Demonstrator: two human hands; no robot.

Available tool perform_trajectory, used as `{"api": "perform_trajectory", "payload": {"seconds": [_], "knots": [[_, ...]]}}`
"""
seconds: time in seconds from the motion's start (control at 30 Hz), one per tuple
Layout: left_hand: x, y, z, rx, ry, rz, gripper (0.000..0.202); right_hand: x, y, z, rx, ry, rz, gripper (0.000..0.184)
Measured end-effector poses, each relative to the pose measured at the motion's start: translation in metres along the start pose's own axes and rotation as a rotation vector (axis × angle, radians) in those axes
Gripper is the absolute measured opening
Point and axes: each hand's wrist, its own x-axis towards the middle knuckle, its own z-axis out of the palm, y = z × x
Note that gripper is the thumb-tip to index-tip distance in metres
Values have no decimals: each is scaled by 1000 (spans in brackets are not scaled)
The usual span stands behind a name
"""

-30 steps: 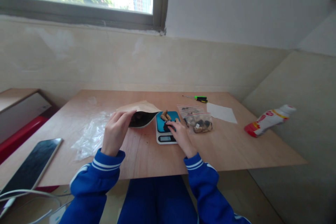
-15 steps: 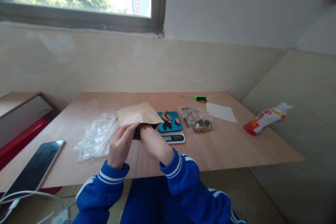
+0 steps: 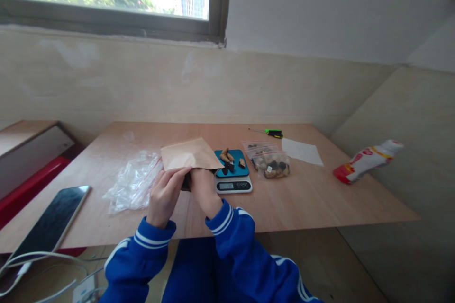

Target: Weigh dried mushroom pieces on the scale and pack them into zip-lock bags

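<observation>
A brown paper bag (image 3: 190,152) lies on the table with its mouth toward me. My left hand (image 3: 166,194) pinches the bag's upper edge near the left of the mouth. Inside the mouth is my right hand (image 3: 203,188); the bag covers its fingers, so whether they hold anything is hidden. Just right of the bag stands a digital kitchen scale (image 3: 245,185) with a blue top and a lit display. Brown pieces (image 3: 226,155), dark pieces (image 3: 228,167) and a small pale-brown piece (image 3: 242,163) rest on its top.
Clear plastic bags (image 3: 131,184) lie left of the paper bag. Zip bags with dried pieces (image 3: 272,165) lie right of the scale, near a screwdriver (image 3: 273,132) and white paper (image 3: 302,151). A bottle (image 3: 366,162) stands at the right. A phone (image 3: 46,220) lies at the left edge.
My right hand has gone deeper into the paper bag, and its wrist and sleeve have shifted left. My left hand keeps its hold on the bag's edge. The view has moved slightly.
</observation>
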Motion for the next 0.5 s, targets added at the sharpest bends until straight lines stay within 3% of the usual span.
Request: {"api": "perform_trajectory", "payload": {"seconds": [0.1,0.17,0.3,0.4,0.5], "knots": [[7,0,-1,8,13,-31,27,-5,-21,-15,-220,44,151,25],[12,-1,-2,12,15,-45,26,-12,-37,-30,-287,55,157,22],[22,-6,-5,44,20,-64,23,-34,-53,-69,-65,12,38,30],[27,-12,-7,61,44,-88,22,-49,-38,-101,110,-12,83,33],[30,-15,-8,53,65,-109,21,-57,4,-124,78,73,216,33]]}}
